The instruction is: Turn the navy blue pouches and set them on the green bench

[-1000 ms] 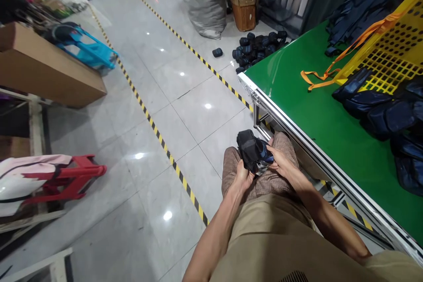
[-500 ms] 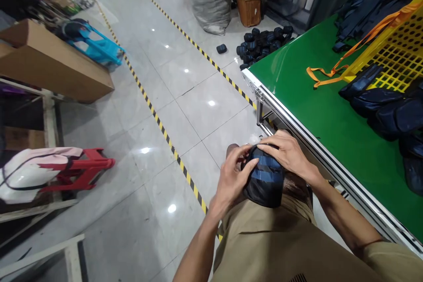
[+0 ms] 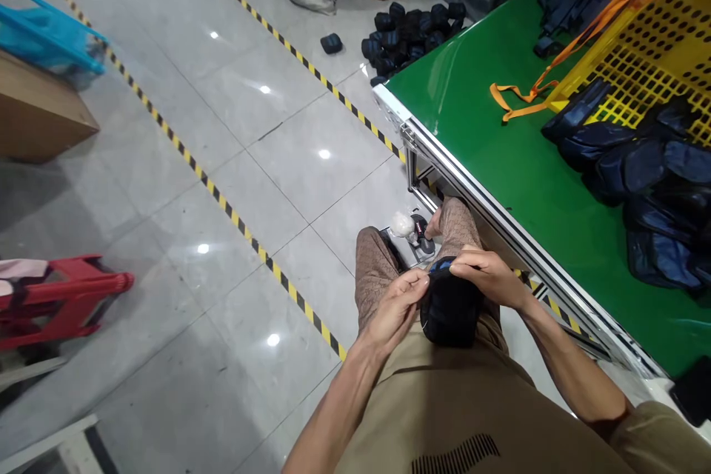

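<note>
A small dark navy fabric bundle with a blue strap sits upright in my lap, between my knees. My left hand pinches its upper left edge with fingers curled. My right hand grips the top right of the same bundle. Both hands are close to my body, just left of the green table and below its metal edge.
On the green table lie more dark navy fabric pieces, a yellow perforated crate and an orange strap. A pile of rolled dark bundles lies on the floor. A red stool stands left; yellow-black tape lines cross the tiles.
The bundle has come from my knees back toward my body and is now held more upright and compact. The view has tilted down and shifted left.
</note>
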The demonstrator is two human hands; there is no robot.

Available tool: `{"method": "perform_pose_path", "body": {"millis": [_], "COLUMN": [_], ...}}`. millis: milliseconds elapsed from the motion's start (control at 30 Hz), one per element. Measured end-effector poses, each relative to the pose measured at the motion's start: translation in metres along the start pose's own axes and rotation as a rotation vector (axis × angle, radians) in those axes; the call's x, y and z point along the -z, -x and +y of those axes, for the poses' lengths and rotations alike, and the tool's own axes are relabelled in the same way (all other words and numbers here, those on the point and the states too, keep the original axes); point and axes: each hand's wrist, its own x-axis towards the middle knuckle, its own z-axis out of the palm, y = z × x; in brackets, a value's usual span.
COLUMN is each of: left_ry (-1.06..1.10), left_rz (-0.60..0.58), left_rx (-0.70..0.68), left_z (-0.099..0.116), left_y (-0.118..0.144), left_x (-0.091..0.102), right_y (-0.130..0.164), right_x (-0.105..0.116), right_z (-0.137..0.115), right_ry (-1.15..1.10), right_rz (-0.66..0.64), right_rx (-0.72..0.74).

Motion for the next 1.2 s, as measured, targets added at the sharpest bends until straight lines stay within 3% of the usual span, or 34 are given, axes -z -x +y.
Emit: {"method": "perform_pose_path", "body": {"millis": [100, 200, 367, 500, 567, 633, 700, 833, 967, 1200], "left_ry": [0.07, 0.083, 0.099, 0.061, 0.022, -0.042, -0.136, -0.333, -0.449, -0.517], "left_rz": [0.043, 0.075, 0.133, 0.135, 0.156, 0.189, 0.202, 0.162, 0.156, 0.206], "left_rx": [-0.007, -0.023, -0.009, -0.031, -0.081, -0.136, -0.162, -0.154, -0.115, -0.145], "left_z": [0.003, 0.002, -0.004, -0.008, -0.01, -0.014, -0.019, -0.028, -0.027, -0.008], "left_y": [0.006, 0.007, 0.002, 0.007, 0.01, 0.012, 0.012, 0.01, 0.003, -0.022], "left_x": [-0.001, -0.001, -0.001, -0.001, 0.001, 0.005, 0.011, 0.024, 0.033, 0.024], "right_y": [0.012, 0.024, 0.04, 0.046, 0.043, 0.036, 0.029, 0.021, 0.02, 0.024], "right_x": [-0.008, -0.012, -0.001, 0.009, 0.011, 0.01, 0.009, 0.009, 0.011, 0.028], "right_z": [0.006, 0.004, -0.017, -0.026, -0.02, -0.008, 0.005, 0.019, 0.018, 0.023], "right_ry": [0.128, 0.173, -0.122, -0.387, -0.356, -0.216, -0.089, -0.081, -0.246, -0.368], "right_rz": [0.094, 0.113, 0.065, -0.045, 0.078, 0.281, 0.361, 0.15, 0.084, -0.151], "right_rx": [0.039, -0.03, -0.282, -0.371, -0.374, -0.351, -0.323, -0.304, -0.395, -0.357]}}
